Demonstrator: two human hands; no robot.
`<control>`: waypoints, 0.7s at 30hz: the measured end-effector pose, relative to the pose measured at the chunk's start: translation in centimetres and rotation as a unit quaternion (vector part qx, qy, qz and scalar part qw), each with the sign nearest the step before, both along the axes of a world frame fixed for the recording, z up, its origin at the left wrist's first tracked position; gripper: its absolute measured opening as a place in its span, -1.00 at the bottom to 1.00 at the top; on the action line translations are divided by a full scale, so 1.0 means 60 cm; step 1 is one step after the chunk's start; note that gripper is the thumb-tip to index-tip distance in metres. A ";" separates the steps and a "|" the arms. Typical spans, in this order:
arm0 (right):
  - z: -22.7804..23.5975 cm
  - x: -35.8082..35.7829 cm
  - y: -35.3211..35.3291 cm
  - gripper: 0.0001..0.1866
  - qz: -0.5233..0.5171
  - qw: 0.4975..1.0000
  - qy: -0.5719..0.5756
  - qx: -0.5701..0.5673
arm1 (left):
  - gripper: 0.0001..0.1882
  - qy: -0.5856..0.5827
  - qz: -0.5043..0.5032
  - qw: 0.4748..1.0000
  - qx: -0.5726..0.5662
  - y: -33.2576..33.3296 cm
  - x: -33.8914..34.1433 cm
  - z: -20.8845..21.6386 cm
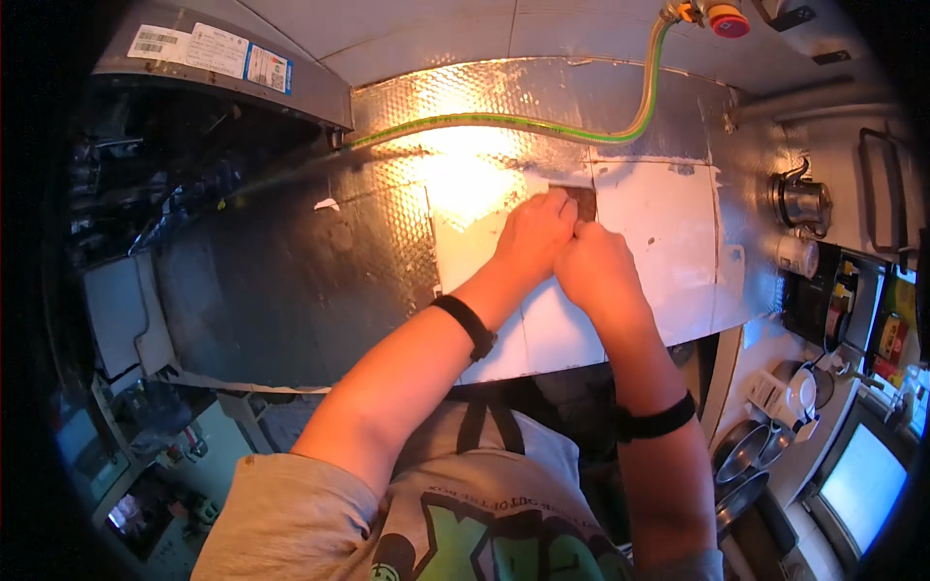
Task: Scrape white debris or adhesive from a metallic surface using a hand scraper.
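Observation:
Both hands meet near the far edge of a white panel [668,247] on the foil-covered counter. My left hand [538,232] is closed, its knuckles over a small dark brown rectangular patch [584,200]. I cannot tell whether that patch is an opening or a piece lying on the panel. Pressed against it from the right, my right hand [598,263] is closed too, thumb side toward the left fingers. What the fingers grip, if anything, is hidden behind the hands. A black band circles each forearm.
A clear yellow-green hose [542,121] runs along the back to a red-knobbed valve [727,21]. At the far left stands a metal unit [334,97] with labels. A metal kettle [804,201], pans [741,450] and a lit screen [862,484] are on the right.

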State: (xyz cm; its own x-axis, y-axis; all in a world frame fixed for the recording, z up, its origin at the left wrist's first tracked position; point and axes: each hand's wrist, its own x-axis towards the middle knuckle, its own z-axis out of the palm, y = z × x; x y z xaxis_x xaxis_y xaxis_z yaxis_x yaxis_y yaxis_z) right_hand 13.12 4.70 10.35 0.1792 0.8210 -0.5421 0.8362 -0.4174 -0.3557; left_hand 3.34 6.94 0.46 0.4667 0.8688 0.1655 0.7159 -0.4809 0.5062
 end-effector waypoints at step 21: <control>0.011 -0.012 0.011 -0.72 0.013 1.000 -0.018 -0.006 | -0.64 -0.011 -0.006 1.000 -0.003 -0.002 -0.003 -0.005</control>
